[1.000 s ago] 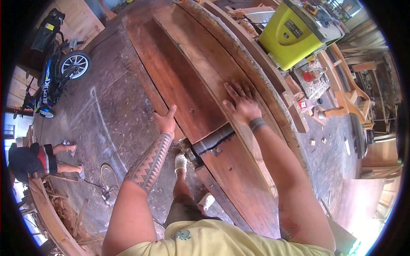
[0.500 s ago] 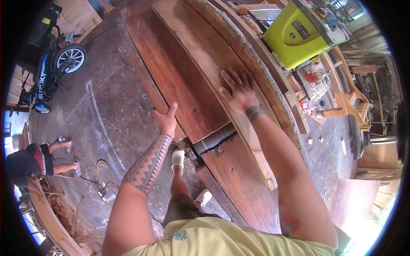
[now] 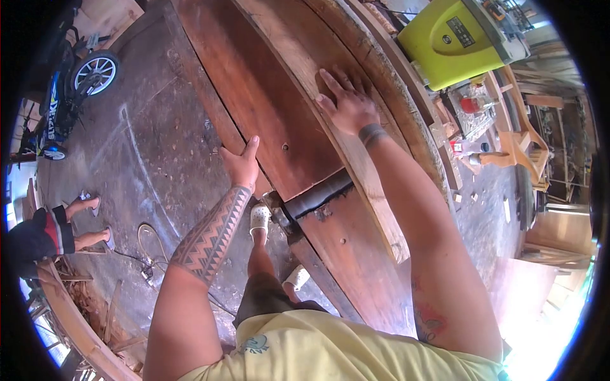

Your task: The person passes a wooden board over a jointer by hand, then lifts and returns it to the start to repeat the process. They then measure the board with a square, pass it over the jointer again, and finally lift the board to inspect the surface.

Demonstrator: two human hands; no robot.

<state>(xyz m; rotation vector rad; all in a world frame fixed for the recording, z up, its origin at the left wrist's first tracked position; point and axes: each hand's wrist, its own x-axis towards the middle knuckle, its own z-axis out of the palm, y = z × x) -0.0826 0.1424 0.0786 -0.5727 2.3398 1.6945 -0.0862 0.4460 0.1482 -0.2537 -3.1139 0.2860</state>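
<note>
A long wooden plank (image 3: 367, 184) lies along the reddish-brown wooden bed (image 3: 254, 105) of a machine, against its raised right side. My right hand (image 3: 349, 109) presses on the plank with fingers spread. On the bed's left edge, my left hand (image 3: 241, 166) has its thumb on top and its other fingers over the side, mostly hidden. Close to that hand, a dark cylinder (image 3: 318, 198) sits in the gap across the bed. The plank's near end stands over the near bed section (image 3: 356, 254).
A lime-green box (image 3: 448, 47) and bottles stand at the right, near a carved wooden piece (image 3: 518, 149). At the left are a small motorbike (image 3: 79, 82), a person (image 3: 47, 235) and a loose cord (image 3: 149, 244) on the floor. My shoes (image 3: 259, 219) are beside the machine.
My right hand has moved farther forward, and the plank's near end has come slightly closer to the cylinder. My left hand stays on the bed's edge. The whole view has shifted slightly.
</note>
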